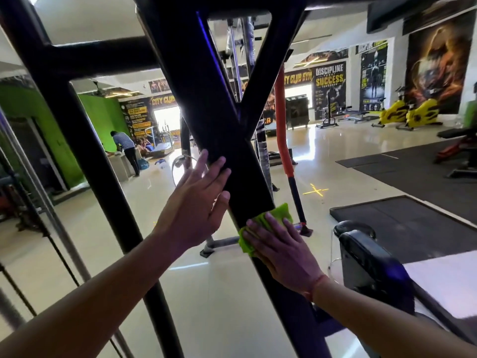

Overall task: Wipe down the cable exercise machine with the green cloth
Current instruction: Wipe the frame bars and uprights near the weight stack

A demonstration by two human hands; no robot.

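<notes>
- The cable machine's diagonal beam (219,120) crosses the centre from upper left to lower right.
- Left hand (196,202) lies flat on the beam's left edge.
- Right hand (281,251), below it, presses the cloth (280,215) onto the beam.
- Padded seat (366,259) stands right of the beam.
- Exercise bikes (423,113) stand far behind, right.

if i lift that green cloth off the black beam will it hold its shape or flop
Probably flops: the green cloth shows soft folds and bunches under the right hand. Likely light, since flat fingers alone pin it to the sloped black beam. It may slide off once pressure lifts.
</notes>
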